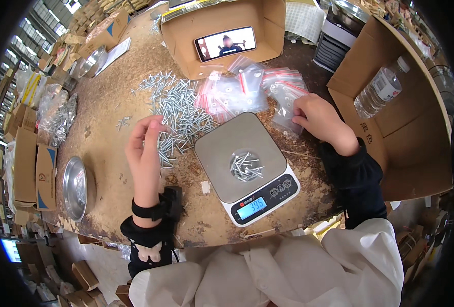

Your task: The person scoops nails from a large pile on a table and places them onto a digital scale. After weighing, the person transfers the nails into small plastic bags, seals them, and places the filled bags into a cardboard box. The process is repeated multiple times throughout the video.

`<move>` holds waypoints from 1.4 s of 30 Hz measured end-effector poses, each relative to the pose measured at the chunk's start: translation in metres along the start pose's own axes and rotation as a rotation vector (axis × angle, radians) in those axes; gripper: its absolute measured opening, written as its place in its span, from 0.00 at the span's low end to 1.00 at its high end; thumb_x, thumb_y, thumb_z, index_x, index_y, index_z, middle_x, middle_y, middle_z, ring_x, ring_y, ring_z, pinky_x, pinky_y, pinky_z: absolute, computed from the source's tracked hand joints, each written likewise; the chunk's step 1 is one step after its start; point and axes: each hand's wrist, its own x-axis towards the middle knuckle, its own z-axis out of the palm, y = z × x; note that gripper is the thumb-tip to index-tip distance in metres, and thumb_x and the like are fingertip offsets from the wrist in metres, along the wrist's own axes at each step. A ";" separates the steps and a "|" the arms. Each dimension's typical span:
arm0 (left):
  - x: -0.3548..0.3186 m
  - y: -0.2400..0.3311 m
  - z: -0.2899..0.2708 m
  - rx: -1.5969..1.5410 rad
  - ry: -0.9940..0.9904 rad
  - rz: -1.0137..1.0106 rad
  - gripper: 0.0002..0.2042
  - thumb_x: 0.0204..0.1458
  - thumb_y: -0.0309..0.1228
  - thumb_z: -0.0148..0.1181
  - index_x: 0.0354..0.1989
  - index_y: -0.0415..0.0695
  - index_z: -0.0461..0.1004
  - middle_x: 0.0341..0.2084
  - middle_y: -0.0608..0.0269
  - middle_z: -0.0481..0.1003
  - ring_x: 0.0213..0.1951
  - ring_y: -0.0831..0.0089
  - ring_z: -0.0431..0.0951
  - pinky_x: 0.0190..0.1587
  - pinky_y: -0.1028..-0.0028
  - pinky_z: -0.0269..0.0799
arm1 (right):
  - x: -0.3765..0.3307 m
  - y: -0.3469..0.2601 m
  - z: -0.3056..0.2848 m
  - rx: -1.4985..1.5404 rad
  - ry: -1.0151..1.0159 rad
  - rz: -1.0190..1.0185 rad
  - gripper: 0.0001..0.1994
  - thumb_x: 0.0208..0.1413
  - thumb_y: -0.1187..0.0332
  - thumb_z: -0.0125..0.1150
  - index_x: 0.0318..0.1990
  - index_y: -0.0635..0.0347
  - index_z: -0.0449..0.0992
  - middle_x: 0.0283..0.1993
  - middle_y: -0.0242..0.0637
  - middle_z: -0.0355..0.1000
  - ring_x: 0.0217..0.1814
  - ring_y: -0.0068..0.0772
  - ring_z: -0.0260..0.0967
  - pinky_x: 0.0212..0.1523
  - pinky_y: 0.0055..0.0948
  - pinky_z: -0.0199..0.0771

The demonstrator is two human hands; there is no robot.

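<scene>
A white digital kitchen scale (pixel 214 179) with a lit blue display stands in front of me. On its platform sits a small clear round dish (pixel 237 156) holding several silver screws (pixel 248 167). Left of the scale, my left hand (pixel 144 148) is at the near-left edge of a large screw pile (pixel 178 110), thumb and fingertips drawn together; what lies between them, if anything, is hidden. My right hand (pixel 321 118), beyond the scale's right corner, pinches a clear zip bag (pixel 286 118). More zip bags (pixel 232 94) with red strips and small pale round pieces lie heaped behind the scale.
A phone (pixel 226 44) leans inside an open cardboard box (pixel 183 38) at the back. Another open carton (pixel 406 138) on the right holds a water bottle (pixel 380 89). A metal bowl (pixel 78 189) stands at the table's left edge; stray screws (pixel 124 122) lie beside the pile.
</scene>
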 end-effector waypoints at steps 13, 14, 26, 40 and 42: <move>-0.012 0.040 0.026 0.315 -0.432 0.498 0.16 0.44 0.33 0.70 0.42 0.44 0.77 0.35 0.61 0.75 0.39 0.64 0.73 0.44 0.67 0.67 | -0.003 0.000 -0.002 0.040 0.024 0.013 0.06 0.46 0.72 0.64 0.28 0.62 0.72 0.28 0.45 0.72 0.36 0.51 0.71 0.36 0.43 0.69; -0.019 0.057 0.033 0.420 -0.546 0.534 0.17 0.43 0.39 0.71 0.40 0.47 0.77 0.36 0.63 0.73 0.42 0.61 0.71 0.46 0.63 0.64 | -0.002 -0.001 -0.002 0.040 0.026 0.004 0.06 0.46 0.71 0.64 0.28 0.62 0.73 0.28 0.45 0.72 0.35 0.51 0.71 0.35 0.43 0.70; -0.043 0.051 0.077 0.690 -0.699 0.814 0.12 0.43 0.39 0.67 0.24 0.48 0.71 0.24 0.67 0.69 0.33 0.68 0.69 0.45 0.66 0.62 | -0.004 -0.006 -0.001 0.051 0.046 -0.048 0.05 0.46 0.72 0.63 0.25 0.61 0.72 0.26 0.44 0.72 0.33 0.50 0.71 0.33 0.43 0.69; -0.035 0.048 0.071 0.460 -0.712 0.629 0.08 0.54 0.33 0.57 0.26 0.43 0.70 0.24 0.62 0.72 0.30 0.63 0.71 0.46 0.62 0.59 | -0.004 -0.009 -0.003 0.057 0.044 -0.061 0.07 0.45 0.71 0.65 0.25 0.60 0.72 0.25 0.44 0.72 0.32 0.51 0.71 0.32 0.44 0.70; -0.034 0.049 0.071 0.425 -0.731 0.607 0.08 0.55 0.32 0.57 0.26 0.43 0.70 0.23 0.63 0.71 0.29 0.64 0.70 0.45 0.63 0.59 | -0.004 -0.008 -0.002 0.059 0.047 -0.064 0.07 0.45 0.70 0.65 0.25 0.60 0.72 0.25 0.44 0.72 0.32 0.51 0.71 0.32 0.44 0.70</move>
